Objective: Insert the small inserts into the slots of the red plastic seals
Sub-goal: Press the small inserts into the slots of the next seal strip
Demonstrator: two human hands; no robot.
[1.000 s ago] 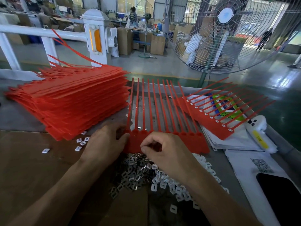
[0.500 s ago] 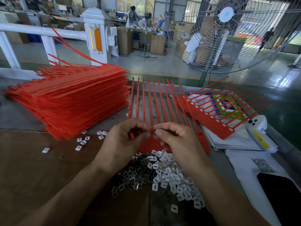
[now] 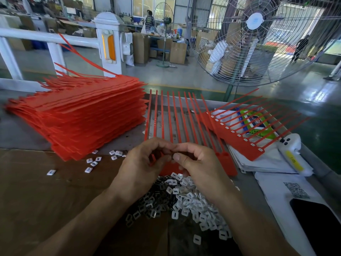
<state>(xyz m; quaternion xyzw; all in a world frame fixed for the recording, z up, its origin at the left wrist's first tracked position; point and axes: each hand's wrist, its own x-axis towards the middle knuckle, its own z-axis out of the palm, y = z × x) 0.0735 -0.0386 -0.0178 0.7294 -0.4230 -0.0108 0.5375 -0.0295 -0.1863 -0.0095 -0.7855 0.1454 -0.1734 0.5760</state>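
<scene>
A: Right hand (image 3: 201,169) curled, thumb and forefinger pinched on something tiny, likely an insert, too small to tell for sure. Left hand (image 3: 145,165) curled too, fingertips meeting the right just above the strip (image 3: 227,164); hard to say what it grips, if anything.

B: And the strip?

A: Flat on the bench (image 3: 22,133), red heads nearest, right behind the insert pile (image 3: 184,200). Long axis of each tail straight away from the pile, tips toward the fan (image 3: 258,39).

B: Advice for the step?

A: Probably best to turn the insert flat between the fingertips first, match its hole to the slot, then press square down into the head; a tilted entry likely to jam. Left hand better used pinning the strip against sliding.

B: Anything else round the strip?

A: Left of it, the stack (image 3: 83,117) of red strips. Right of it, another strip (image 3: 245,143) with white inserts already seated, tails angled up and rightward.
</scene>
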